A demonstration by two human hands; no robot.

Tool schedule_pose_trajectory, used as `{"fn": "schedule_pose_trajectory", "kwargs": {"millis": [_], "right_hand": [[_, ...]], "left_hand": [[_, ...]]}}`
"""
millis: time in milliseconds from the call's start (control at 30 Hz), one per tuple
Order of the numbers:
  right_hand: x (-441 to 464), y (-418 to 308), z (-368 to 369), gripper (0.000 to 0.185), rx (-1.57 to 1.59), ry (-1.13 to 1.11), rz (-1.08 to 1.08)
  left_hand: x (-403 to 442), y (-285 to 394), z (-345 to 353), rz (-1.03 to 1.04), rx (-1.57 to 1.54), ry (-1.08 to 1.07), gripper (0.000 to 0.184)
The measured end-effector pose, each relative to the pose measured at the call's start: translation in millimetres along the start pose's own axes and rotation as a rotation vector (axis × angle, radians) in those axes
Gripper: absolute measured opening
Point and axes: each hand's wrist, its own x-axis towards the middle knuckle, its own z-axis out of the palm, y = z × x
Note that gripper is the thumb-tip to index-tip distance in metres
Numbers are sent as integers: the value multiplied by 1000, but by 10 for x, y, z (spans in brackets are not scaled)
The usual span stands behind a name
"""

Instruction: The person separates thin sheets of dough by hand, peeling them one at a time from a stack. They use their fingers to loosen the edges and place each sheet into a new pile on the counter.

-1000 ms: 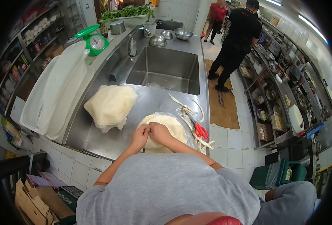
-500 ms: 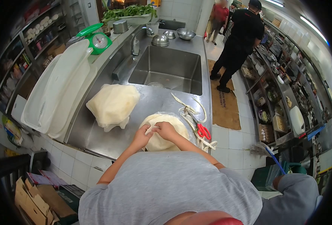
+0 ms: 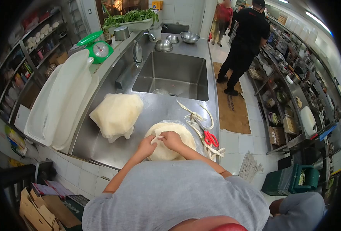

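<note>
A stack of thin, pale round wrappers (image 3: 184,133) lies on the steel counter in front of me, with clear plastic showing at its edge. My left hand (image 3: 146,145) pinches a raised fold of the top wrapper. Close beside it, my right hand (image 3: 171,141) pinches the same fold from the other side. Left of the stack sits a drooping heap of similar wrappers (image 3: 117,113). To the right lie red-handled scissors (image 3: 211,139) among several pale, twisted strips (image 3: 193,116).
Beyond the stack is a steel sink (image 3: 178,73) with a tap (image 3: 136,48). White tubs (image 3: 51,104) and a green scale (image 3: 100,49) stand at left. A person in black (image 3: 247,34) stands by the right shelves. A green bin (image 3: 278,180) is on the floor.
Both hands stay at the fold, which stands slightly higher. The view has shifted a little. On the right, the blue-handled broom has swung out of sight and a grey mop head shows on the floor.
</note>
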Motion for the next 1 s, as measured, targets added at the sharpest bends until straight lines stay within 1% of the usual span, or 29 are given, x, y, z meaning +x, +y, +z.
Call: {"fn": "schedule_pose_trajectory", "kwargs": {"millis": [67, 167, 267, 367, 467, 567, 667, 767, 867, 967, 1000], "right_hand": [[22, 20, -76, 28, 38, -13, 45], [-3, -4, -103, 27, 69, 1, 24], [6, 20, 3, 26, -19, 22, -137], [31, 15, 187, 24, 119, 102, 47], [-3, -134, 112, 23, 355, 101, 121], [66, 13, 215, 20, 570, 106, 77], [128, 158, 132, 20, 493, 19, -19], [77, 13, -62, 20, 410, 68, 116], [93, 41, -38, 27, 374, 37, 109], [82, 13, 3, 37, 331, -29, -43], [117, 37, 7, 48, 402, -93, 32]], "left_hand": [[54, -180, 15, -16, -161, -54, 43], [12, -68, -98, -24, -285, -137, 43], [98, -267, 32, 43, -160, -50, 34], [190, -308, 135, 28, -153, 96, 30], [184, -152, 106, 31, -160, 146, 26], [166, -83, 86, 49, -199, 163, 23], [88, 29, 43, 13, -234, 133, 23], [138, -184, 140, -47, -320, 166, 22], [110, -76, 22, 26, -177, 217, 20], [107, -11, -8, -26, -259, 138, 20], [113, -2, -4, -17, -283, 145, 21]]}}
